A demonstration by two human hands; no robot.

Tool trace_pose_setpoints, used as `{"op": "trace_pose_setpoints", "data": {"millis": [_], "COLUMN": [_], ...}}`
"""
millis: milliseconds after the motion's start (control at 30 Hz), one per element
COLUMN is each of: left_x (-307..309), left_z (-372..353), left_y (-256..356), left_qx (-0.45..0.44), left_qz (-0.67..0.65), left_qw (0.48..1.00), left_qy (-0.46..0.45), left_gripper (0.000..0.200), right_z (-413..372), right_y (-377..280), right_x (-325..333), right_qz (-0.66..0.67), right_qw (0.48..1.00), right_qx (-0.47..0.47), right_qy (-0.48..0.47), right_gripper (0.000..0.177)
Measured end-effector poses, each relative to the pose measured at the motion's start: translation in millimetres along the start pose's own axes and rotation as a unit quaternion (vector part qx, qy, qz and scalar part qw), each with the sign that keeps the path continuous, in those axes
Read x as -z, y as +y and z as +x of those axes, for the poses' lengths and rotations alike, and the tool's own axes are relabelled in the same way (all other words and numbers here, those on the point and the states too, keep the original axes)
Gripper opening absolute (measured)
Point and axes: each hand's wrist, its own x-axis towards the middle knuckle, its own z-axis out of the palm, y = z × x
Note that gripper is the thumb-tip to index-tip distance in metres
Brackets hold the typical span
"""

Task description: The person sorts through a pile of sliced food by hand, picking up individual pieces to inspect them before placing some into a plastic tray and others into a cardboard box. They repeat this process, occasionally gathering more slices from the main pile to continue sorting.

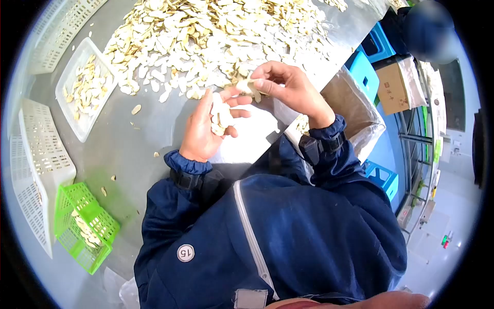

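A wide heap of thin, pale dried slices [206, 38] with light brown edges spreads over the metal table at the top of the view. Over its near edge, my left hand [198, 135] is turned palm up, cradling several pale slices [220, 116] under loosely curled fingers. To the right, my right hand [294, 88] pinches a slice [248, 86] between thumb and fingers, close to the left fingertips. Exactly how many slices each hand has cannot be made out.
A white tray [62, 95] of slices stands left on the metal table [134, 149]. Nearby are white perforated baskets [51, 147] and a green basket [64, 211] with slices. At right are a plastic-lined box [355, 110], blue stools [364, 74], a carton [393, 87] and a person [427, 31].
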Motion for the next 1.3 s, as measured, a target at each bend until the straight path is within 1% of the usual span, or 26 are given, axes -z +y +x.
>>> {"op": "trace_pose_setpoints", "data": {"millis": [33, 100, 133, 200, 233, 267, 333, 400, 500, 533, 633, 733, 833, 867, 967, 1000, 1100, 1200, 1300], "left_x": [0, 0, 9, 34, 34, 34, 33, 30, 28, 28, 30, 28, 26, 26, 23, 22, 24, 33, 20], "left_z": [0, 0, 2, 10, 9, 7, 6, 6, 6, 6, 7, 5, 4, 4, 1, 0, 2, 6, 2], "left_y": [0, -1, -4, -10, -8, -7, -6, -5, -4, -5, -5, -4, -4, -4, -2, -2, -3, -6, -2], "left_qx": [-0.003, -0.010, -0.009, -0.016, -0.016, -0.012, -0.012, -0.013, -0.006, -0.005, -0.005, -0.008, -0.011, -0.012, -0.013, -0.014, -0.015, -0.006, -0.006], "left_qz": [0.000, -0.001, 0.005, 0.019, 0.010, 0.000, -0.012, -0.016, -0.033, -0.037, -0.044, -0.040, -0.032, -0.026, -0.019, -0.020, -0.018, -0.017, 0.002], "left_qw": [1.000, 1.000, 1.000, 0.997, 0.997, 0.997, 0.996, 0.996, 0.995, 0.995, 0.994, 0.995, 0.995, 0.995, 0.996, 0.996, 0.996, 0.995, 0.998], "left_qy": [-0.001, -0.001, -0.023, -0.068, -0.075, -0.081, -0.089, -0.090, -0.093, -0.098, -0.102, -0.095, -0.096, -0.095, -0.085, -0.080, -0.088, -0.100, -0.063], "left_gripper": [0.071, 0.066, 0.062, 0.053, 0.048, 0.044, 0.037, 0.032, 0.029, 0.028, 0.028, 0.028, 0.028, 0.027, 0.027, 0.028, 0.028, 0.035, 0.045], "right_z": [4, 20, 35, 46, 51, 53, 49, 39, 23, 22, 19, 20, 26, 29, 32, 33, 27, 16, 2], "right_y": [-7, -26, 7, 16, 20, 23, 23, 15, 11, 14, 12, 21, 28, 31, 27, 28, 9, 3, -8], "right_x": [0, -2, 1, -1, -3, -4, 0, 6, 16, 19, 26, 21, 12, 8, 2, 2, 3, 0, -13], "right_qz": [-0.082, -0.244, -0.319, -0.409, -0.451, -0.440, -0.380, -0.321, -0.272, -0.253, -0.225, -0.337, -0.365, -0.414, -0.430, -0.421, -0.363, -0.232, -0.148], "right_qw": [0.996, 0.966, 0.931, 0.886, 0.859, 0.859, 0.902, 0.930, 0.946, 0.949, 0.952, 0.914, 0.901, 0.875, 0.876, 0.884, 0.925, 0.962, 0.975], "right_qx": [-0.010, -0.030, 0.086, 0.154, 0.186, 0.202, 0.111, 0.021, -0.030, -0.025, -0.097, 0.038, 0.123, 0.162, 0.150, 0.131, -0.006, -0.013, 0.138], "right_qy": [0.028, 0.083, 0.157, 0.156, 0.154, 0.168, 0.171, 0.177, 0.176, 0.188, 0.183, 0.222, 0.200, 0.190, 0.159, 0.156, 0.111, 0.141, 0.088], "right_gripper": [0.024, 0.023, 0.020, 0.020, 0.020, 0.022, 0.023, 0.025, 0.026, 0.028, 0.025, 0.022, 0.020, 0.020, 0.018, 0.019, 0.016, 0.015, 0.019]}}
